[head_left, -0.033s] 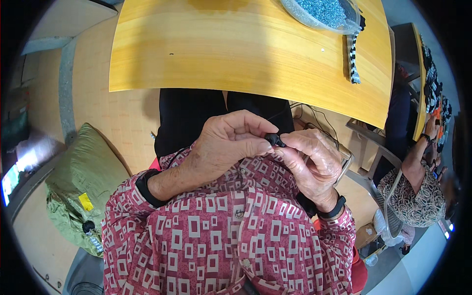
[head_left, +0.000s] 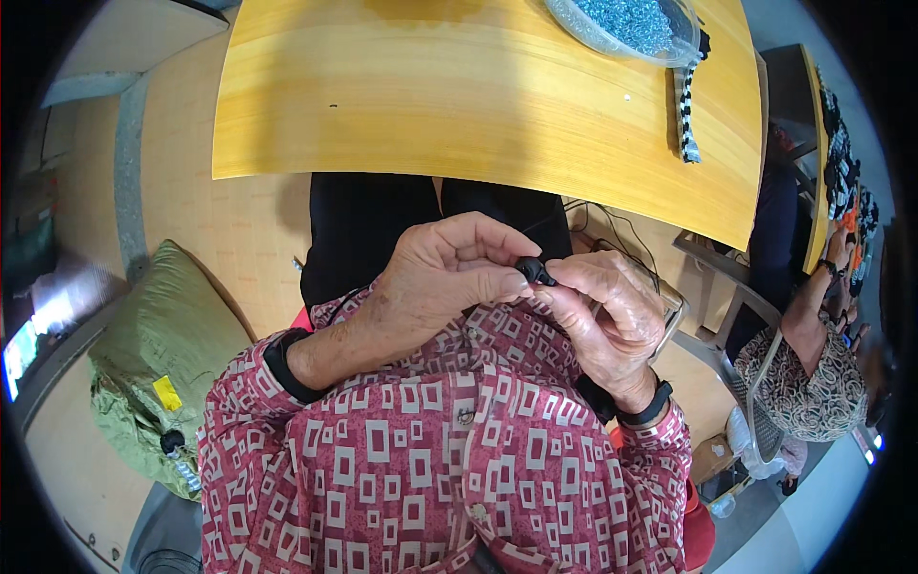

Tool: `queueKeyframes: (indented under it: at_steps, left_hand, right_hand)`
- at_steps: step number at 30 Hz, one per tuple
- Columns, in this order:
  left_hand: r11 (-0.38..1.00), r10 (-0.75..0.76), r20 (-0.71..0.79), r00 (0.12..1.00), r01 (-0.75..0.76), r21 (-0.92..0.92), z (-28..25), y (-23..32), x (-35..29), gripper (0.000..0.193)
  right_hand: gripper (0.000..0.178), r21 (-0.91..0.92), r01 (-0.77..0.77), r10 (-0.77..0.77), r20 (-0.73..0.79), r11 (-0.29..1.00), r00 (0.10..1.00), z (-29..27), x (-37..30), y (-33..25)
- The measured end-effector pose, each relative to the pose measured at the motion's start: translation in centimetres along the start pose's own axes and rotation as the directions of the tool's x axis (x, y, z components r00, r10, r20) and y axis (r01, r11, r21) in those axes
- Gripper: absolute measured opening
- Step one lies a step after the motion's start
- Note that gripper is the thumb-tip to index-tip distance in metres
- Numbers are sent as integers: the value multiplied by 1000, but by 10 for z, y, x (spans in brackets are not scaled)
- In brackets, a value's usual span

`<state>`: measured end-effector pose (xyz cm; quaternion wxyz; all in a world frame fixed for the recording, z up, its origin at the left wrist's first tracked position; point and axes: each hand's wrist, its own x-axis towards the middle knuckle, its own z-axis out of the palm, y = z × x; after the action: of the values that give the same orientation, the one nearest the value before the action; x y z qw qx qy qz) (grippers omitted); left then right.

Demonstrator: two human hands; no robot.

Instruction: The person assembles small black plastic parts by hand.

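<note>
- Hardly any shift from the earlier frame that I can make out: both hands and the small, glossy black piece (head_left: 532, 269) match their former positions.
- Left hand (head_left: 440, 273): thumb and index finger pinch the black piece from its left side.
- Right hand (head_left: 617, 320): thumb and index fingertips close on its right end; exact contact is too small to tell.
- Piece location: between the hands, over the lap, off the near edge of the yellow wood-grain table (head_left: 382, 124).
- On the table, far right: a clear plastic bowl (head_left: 591, 40) of pale-blue beads (head_left: 631, 21); beside it, a black-and-white striped strip (head_left: 686, 120).
</note>
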<state>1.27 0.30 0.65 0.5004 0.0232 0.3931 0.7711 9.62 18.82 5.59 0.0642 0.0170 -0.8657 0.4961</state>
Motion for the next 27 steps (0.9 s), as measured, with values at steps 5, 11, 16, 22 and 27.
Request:
queueKeyframes:
  at_steps: [5,11,16,22,27]
  left_hand:
    - [993,-73,55,996,78,-86,0,4,6,24]
    - [953,-186,23,982,186,-239,3,9,10,25]
    - [939,-229,52,972,235,-253,2,5,11,26]
    - [945,-222,61,973,230,-232,4,6,12,27]
    - [964,-175,37,984,179,-196,6,2,11,26]
  right_hand:
    - [19,75,-14,19,-61,997,998,0,-5,5]
    - [20,98,-42,53,-110,994,993,2,-11,7]
    - [20,59,-17,25,-131,998,991,1,-13,9]
    - [19,-74,19,-25,-87,997,996,-2,-8,3]
    - [20,-160,78,-90,-68,984,994,-1,-7,2]
